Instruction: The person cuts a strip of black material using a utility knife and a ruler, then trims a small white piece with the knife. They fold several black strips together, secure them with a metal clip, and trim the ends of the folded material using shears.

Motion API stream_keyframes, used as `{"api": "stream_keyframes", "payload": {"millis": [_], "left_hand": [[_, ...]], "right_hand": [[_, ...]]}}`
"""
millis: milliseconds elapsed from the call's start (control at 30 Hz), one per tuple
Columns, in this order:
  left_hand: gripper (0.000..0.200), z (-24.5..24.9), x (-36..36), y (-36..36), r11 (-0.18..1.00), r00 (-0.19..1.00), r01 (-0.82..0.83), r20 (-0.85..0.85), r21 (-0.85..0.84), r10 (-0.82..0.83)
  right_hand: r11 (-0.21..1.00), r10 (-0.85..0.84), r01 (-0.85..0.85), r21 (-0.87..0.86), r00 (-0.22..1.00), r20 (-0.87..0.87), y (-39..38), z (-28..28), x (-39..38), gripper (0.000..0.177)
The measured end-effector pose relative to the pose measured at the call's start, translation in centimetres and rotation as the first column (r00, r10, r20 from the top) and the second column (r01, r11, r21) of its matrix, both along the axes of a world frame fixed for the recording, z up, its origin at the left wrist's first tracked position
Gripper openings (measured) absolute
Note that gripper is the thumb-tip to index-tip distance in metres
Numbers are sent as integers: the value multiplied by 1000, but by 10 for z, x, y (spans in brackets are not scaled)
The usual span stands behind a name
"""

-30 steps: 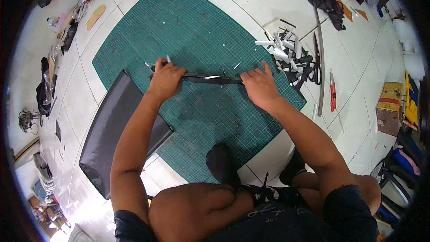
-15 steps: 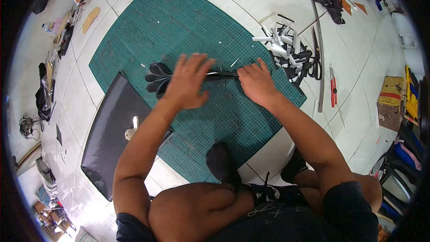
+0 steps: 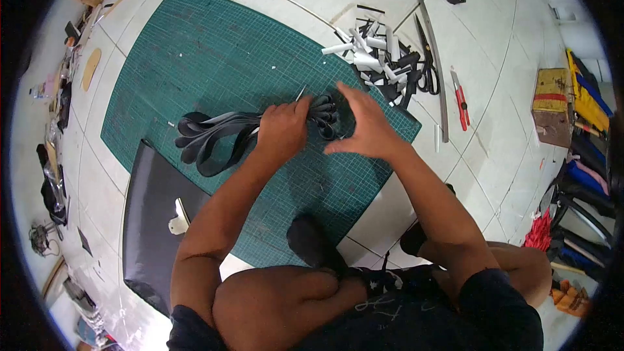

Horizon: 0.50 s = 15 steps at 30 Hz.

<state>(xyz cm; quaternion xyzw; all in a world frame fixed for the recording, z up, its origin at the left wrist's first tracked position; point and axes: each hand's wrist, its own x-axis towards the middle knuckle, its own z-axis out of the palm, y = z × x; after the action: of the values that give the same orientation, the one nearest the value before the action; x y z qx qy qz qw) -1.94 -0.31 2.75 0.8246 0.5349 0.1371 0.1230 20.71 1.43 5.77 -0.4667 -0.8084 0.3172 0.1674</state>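
A bundle of black strips [image 3: 218, 135] with looped ends lies across the green cutting mat [image 3: 214, 45]. My left hand [image 3: 283, 129] is closed around the bundle near its middle, and the loops fan out on both sides of it. Just right of the bundle's right end, my right hand [image 3: 367, 123] is spread with thumb and fingers apart, holding nothing. A thin light piece [image 3: 301, 93] sticks up beside my left hand.
Black and white scraps [image 3: 383, 58] are heaped at the mat's right corner. Beyond them lie black scissors [image 3: 427, 68], a long metal bar [image 3: 437, 45] and a red cutter [image 3: 461, 105]. Black sheet material [image 3: 153, 208] with a metal clip [image 3: 179, 218] lies at left.
My left hand has closed around the bundle, whose loops now spread wider. My right hand has let go of its right end and opened. The view has shifted.
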Motion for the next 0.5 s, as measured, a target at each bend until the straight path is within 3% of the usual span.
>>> {"api": "stream_keyframes", "payload": {"millis": [33, 133, 267, 367, 500], "left_hand": [[48, -1, 0, 1, 1000, 1000, 12, -2, 16, -12], [36, 1, 3, 2, 1000, 1000, 27, -2, 12, -27], [21, 1, 1, 1, 995, 1000, 18, 9, 98, -19], [21, 0, 1, -1, 995, 999, 43, 2, 88, -43], [22, -3, 0, -4, 995, 998, 52, -22, 83, -50]], "right_hand": [[996, -41, 39, -78, 999, -30, -8, -7, 8, 126], [993, -96, 92, -70, 994, -56, -22, -28, 12, 126], [988, -147, 141, -63, 983, -106, -25, -38, -12, 106], [992, -91, 107, 69, 975, -201, -25, -32, -12, 85], [980, 71, -68, 189, 997, -13, -25, -20, -1, 67]]}}
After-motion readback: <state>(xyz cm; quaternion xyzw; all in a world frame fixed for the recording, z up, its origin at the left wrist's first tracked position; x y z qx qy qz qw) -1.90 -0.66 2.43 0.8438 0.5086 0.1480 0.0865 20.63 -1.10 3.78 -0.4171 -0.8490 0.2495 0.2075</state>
